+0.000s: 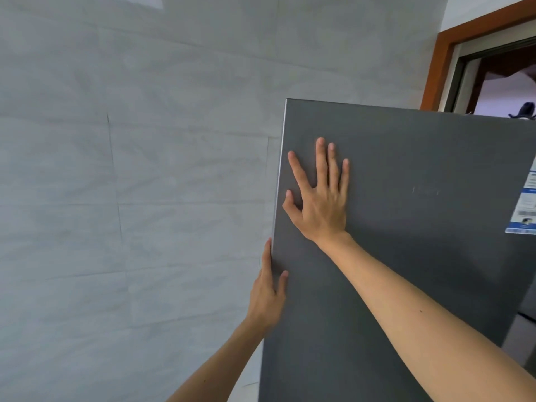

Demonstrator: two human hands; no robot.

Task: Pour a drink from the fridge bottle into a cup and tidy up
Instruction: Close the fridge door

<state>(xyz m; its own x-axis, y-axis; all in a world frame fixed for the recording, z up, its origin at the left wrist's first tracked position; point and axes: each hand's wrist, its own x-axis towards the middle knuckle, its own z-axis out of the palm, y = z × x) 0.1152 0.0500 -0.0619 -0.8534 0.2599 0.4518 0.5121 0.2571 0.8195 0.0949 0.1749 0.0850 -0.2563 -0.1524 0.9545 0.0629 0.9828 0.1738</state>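
Both lie straight-fingered on matte grey fridge door: left hand, right hand.

Home kitchen: grey fridge, tiled wall, wooden doorframe.

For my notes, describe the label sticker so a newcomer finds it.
Start at the dark grey fridge door filling the view's right half. Go to its right edge, level with the right hand pressed flat on it. The sticker there is the only white-and-blue printed patch on plain grey.
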